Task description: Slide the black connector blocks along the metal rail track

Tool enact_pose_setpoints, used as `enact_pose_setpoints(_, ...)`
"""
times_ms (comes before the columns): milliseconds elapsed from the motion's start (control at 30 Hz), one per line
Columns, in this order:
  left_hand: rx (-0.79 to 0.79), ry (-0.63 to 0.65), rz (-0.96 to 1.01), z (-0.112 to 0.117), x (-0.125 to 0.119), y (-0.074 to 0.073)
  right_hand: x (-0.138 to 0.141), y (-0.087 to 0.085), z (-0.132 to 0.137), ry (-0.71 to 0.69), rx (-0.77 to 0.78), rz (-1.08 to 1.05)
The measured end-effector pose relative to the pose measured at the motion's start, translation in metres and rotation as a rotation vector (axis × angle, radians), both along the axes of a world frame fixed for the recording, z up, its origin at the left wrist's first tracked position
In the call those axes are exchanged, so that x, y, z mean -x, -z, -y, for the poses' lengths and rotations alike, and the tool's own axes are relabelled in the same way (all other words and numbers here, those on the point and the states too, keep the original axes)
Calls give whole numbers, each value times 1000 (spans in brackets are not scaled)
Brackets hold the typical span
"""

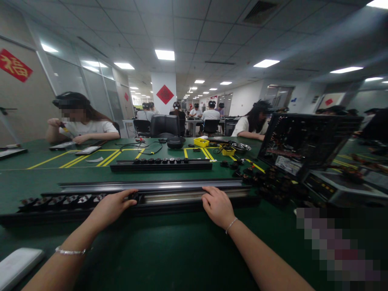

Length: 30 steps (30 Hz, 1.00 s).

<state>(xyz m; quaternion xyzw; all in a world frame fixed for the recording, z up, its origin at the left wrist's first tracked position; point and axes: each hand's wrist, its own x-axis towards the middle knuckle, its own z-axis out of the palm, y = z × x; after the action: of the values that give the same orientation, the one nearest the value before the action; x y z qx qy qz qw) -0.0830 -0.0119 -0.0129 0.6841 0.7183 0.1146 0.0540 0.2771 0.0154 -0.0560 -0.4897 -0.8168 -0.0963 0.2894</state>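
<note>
Both hands work at one long black rail point(172, 208), which lies crosswise on the green table point(169, 246) beneath them. The left hand point(110, 208) pinches a small black module point(134, 196) between thumb and index finger, at the channel's opening; the grip, low and close to the rail, would suit guiding the part along it. The right hand point(220, 206) lies farther along the same rail with its fingers curled over the wall, probably to steady it; whether it grips or merely rests cannot be told. To the left of the left hand, a row of modules point(57, 201) sits in the channel, presumably lined up by its walls, while between the hands the channel is bare. Just beyond the hands, a second rail point(157, 186) lies roughly parallel, within easy reach. Farther off, a short rail point(160, 166) bears its own row of parts. Beyond and right of the right hand, a pile point(277, 182) of dark pieces lies loose, apparently kept aside so that the rail's length is unobstructed.
</note>
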Motion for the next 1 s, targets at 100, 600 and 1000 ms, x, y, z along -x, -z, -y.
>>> enact_pose_setpoints(100,-18,24,14,0,-3,0,0,0,0,5,-4,0)
enact_pose_setpoints(600,-20,47,-8,0,-10,2,1,-1,1,2,1,-2)
enact_pose_setpoints(1000,-96,84,-75,-6,-8,13,1,-1,1,3,9,-2)
